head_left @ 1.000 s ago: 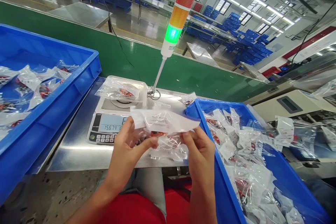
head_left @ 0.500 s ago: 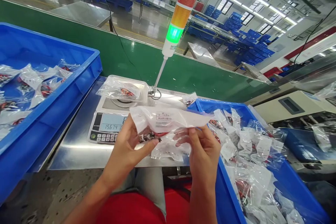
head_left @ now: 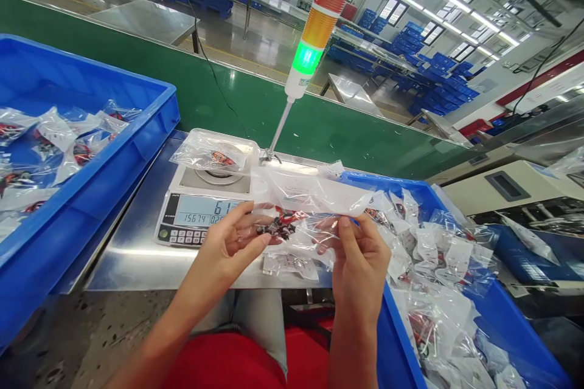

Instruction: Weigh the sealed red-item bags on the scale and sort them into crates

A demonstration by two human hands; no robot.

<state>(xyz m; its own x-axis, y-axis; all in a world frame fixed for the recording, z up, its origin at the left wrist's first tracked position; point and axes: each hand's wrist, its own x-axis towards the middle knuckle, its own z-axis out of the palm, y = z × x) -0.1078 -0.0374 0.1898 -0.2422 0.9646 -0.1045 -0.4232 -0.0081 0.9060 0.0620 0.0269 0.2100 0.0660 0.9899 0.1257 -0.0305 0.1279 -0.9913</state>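
Observation:
A clear plastic bag (head_left: pixel 314 193) with white printed film is stretched between my two hands, above the metal bench. Black and red cable-like parts (head_left: pixel 280 225) show inside it. My left hand (head_left: pixel 232 237) supports the bag's left end, thumb in front and fingers behind the parts. At the right end, my right hand (head_left: pixel 360 249) pinches the film between thumb and fingers. Beneath lies another bag (head_left: pixel 292 265) on the bench. Just behind my left hand is a digital scale (head_left: pixel 182 219) reading 61 on its upper line, with a bagged part (head_left: pixel 214 155) on its pan.
A blue crate (head_left: pixel 159 103) holding bagged parts stands at the left. To the right, another blue crate (head_left: pixel 396 322) is heaped with similar bags. A signal tower (head_left: pixel 314 24) glows green behind the scale, before a green barrier (head_left: pixel 255 106). A beige machine (head_left: pixel 511 188) stands at the far right.
The bag has been turned and spread, so its dark parts show more. My left hand's fingers have loosened and lie flatter behind it. The scale's upper reading is now uncovered.

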